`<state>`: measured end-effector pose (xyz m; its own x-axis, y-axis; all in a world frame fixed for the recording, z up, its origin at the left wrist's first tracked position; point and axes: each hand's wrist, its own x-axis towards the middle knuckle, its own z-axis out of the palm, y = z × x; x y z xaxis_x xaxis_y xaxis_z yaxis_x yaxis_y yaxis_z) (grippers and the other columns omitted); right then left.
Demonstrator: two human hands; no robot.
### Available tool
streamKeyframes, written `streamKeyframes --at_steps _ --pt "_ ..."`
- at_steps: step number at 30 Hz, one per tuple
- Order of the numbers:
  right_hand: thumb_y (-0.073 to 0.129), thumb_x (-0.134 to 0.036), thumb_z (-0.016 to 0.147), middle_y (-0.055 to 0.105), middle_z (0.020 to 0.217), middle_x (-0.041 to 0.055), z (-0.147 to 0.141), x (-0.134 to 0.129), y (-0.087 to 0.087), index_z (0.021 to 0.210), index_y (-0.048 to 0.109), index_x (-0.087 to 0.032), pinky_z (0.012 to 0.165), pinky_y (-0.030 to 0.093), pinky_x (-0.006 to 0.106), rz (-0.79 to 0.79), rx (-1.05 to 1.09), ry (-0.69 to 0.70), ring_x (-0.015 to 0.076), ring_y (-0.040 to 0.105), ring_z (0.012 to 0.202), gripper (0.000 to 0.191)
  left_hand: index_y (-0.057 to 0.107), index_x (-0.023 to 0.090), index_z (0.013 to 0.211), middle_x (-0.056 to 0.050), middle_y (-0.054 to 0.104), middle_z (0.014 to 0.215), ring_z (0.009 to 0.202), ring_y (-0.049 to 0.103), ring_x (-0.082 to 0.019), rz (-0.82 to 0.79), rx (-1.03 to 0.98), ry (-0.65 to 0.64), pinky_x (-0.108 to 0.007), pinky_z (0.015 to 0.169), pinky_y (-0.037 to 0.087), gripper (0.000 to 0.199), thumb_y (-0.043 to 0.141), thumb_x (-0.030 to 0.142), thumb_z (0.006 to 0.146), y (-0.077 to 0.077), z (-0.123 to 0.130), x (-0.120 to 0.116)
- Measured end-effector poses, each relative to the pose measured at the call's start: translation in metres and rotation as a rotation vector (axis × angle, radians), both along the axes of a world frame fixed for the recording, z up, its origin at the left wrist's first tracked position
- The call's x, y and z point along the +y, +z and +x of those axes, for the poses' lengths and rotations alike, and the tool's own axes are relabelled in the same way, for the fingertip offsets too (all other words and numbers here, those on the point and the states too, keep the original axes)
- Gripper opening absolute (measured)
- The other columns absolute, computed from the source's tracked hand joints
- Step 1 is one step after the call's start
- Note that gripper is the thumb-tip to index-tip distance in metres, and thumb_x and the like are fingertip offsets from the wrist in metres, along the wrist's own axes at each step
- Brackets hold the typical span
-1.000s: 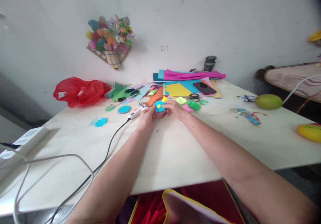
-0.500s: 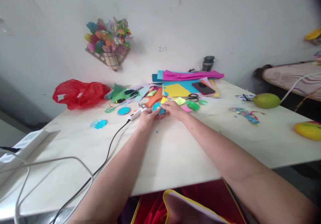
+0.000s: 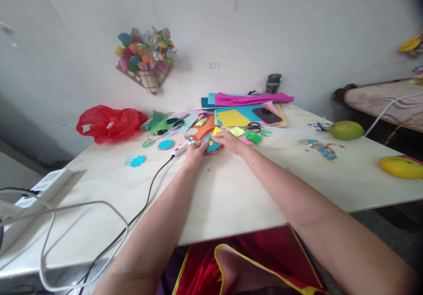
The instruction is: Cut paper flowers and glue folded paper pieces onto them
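Observation:
Both hands meet over the middle of the table around a blue flower-shaped piece (image 3: 210,144) with a small yellow centre. My left hand (image 3: 196,151) grips its left side, and my right hand (image 3: 228,141) pinches its right edge. Just left of them lies a white power strip (image 3: 181,147) with a black cord. Farther left are a blue disc (image 3: 165,144) and another blue scalloped piece (image 3: 137,161), flat on the table. Yellow, pink and green scraps lie right behind my right hand.
Dark scissors (image 3: 254,127), a phone (image 3: 267,115) and coloured sheets (image 3: 233,118) lie at the back. A red plastic bag (image 3: 110,123) sits back left, a mango (image 3: 346,130) right. White cables (image 3: 95,203) loop at front left.
The yellow centre of the blue flower piece now shows more fully between my fingers. Both hands stay at the same spot, and the view has shifted slightly.

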<state>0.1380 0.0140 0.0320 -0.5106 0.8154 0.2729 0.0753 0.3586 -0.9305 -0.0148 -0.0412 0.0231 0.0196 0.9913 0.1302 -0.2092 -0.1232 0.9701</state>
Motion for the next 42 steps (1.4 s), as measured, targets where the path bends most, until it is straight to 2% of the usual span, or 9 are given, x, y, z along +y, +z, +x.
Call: streamKeyframes --at_steps 4,8,14,19,22,30,34,37,42 --pt "0.06 -0.053 0.072 0.052 0.059 -0.001 0.002 -0.001 0.002 0.064 0.055 -0.014 0.049 0.039 0.024 0.018 -0.094 0.031 0.0101 0.049 0.052 0.04 0.066 0.011 0.076 -0.009 0.071 0.073 0.064 0.068 -0.022 -0.021 0.048 -0.042 -0.035 0.066 0.056 0.038 0.07 0.048 0.069 0.002 -0.005 -0.001" --pt "0.058 -0.048 0.076 0.057 0.065 0.0006 0.002 0.002 -0.001 0.069 0.057 -0.015 0.051 0.042 0.025 0.092 -0.146 0.03 0.0113 0.052 0.054 0.034 0.065 0.011 0.077 -0.009 0.07 0.071 0.065 0.068 -0.023 -0.031 0.062 -0.073 -0.034 0.064 0.056 0.036 0.073 0.045 0.068 0.0 -0.008 0.001" --pt "0.061 -0.031 0.078 0.064 0.103 0.0082 -0.006 0.011 -0.008 0.093 0.065 -0.017 0.073 0.05 0.032 0.506 -0.066 -0.288 0.0159 0.062 0.079 0.021 0.065 0.011 0.078 -0.008 0.07 0.069 0.062 0.068 -0.019 -0.07 -0.079 0.07 -0.031 0.065 0.056 0.033 0.071 0.043 0.071 -0.005 -0.008 0.008" --pt "0.066 -0.028 0.076 0.06 0.117 0.0074 -0.013 0.005 -0.01 0.093 0.07 -0.023 0.087 0.05 0.037 0.714 -0.135 -0.356 0.0215 0.059 0.105 0.019 0.063 0.013 0.079 -0.005 0.07 0.068 0.061 0.068 -0.017 -0.13 -0.228 0.129 -0.032 0.07 0.056 0.024 0.068 0.037 0.077 -0.004 -0.002 0.009" --pt "0.069 -0.026 0.073 0.061 0.118 0.007 -0.017 0.004 -0.013 0.09 0.072 -0.023 0.095 0.046 0.039 0.792 -0.146 -0.365 0.0223 0.057 0.109 0.018 0.063 0.013 0.08 -0.005 0.069 0.067 0.061 0.068 -0.017 -0.145 -0.284 0.135 -0.032 0.073 0.056 0.019 0.061 0.032 0.083 -0.002 0.005 0.007" --pt "0.07 -0.022 0.07 0.063 0.113 0.0058 -0.02 0.011 -0.021 0.085 0.073 -0.024 0.091 0.049 0.037 0.74 -0.098 -0.393 0.0216 0.059 0.106 0.015 0.064 0.011 0.088 -0.009 0.072 0.075 0.076 0.071 -0.021 -0.114 -0.363 0.066 -0.041 0.086 0.054 0.021 0.057 0.031 0.086 -0.001 0.011 0.004" --pt "0.066 -0.022 0.073 0.063 0.111 0.0061 -0.021 0.012 -0.022 0.085 0.073 -0.023 0.078 0.053 0.032 0.65 -0.055 -0.353 0.02 0.06 0.102 0.014 0.064 0.01 0.092 -0.011 0.073 0.078 0.082 0.071 -0.023 -0.111 -0.352 0.038 -0.04 0.088 0.053 0.025 0.057 0.033 0.086 -0.003 0.01 0.006" --pt "0.065 -0.023 0.074 0.063 0.111 0.0072 -0.021 0.012 -0.021 0.086 0.073 -0.022 0.069 0.053 0.029 0.625 -0.051 -0.331 0.0201 0.059 0.102 0.015 0.064 0.01 0.092 -0.011 0.073 0.079 0.083 0.07 -0.022 -0.111 -0.337 0.039 -0.04 0.087 0.054 0.026 0.058 0.035 0.086 -0.004 0.009 0.007" --pt "0.064 -0.022 0.074 0.063 0.111 0.0071 -0.021 0.011 -0.021 0.085 0.072 -0.022 0.07 0.053 0.03 0.605 -0.05 -0.334 0.02 0.06 0.102 0.013 0.064 0.011 0.09 -0.008 0.072 0.076 0.071 0.07 -0.019 -0.12 -0.308 0.062 -0.038 0.083 0.055 0.027 0.062 0.037 0.083 -0.004 0.008 0.007"
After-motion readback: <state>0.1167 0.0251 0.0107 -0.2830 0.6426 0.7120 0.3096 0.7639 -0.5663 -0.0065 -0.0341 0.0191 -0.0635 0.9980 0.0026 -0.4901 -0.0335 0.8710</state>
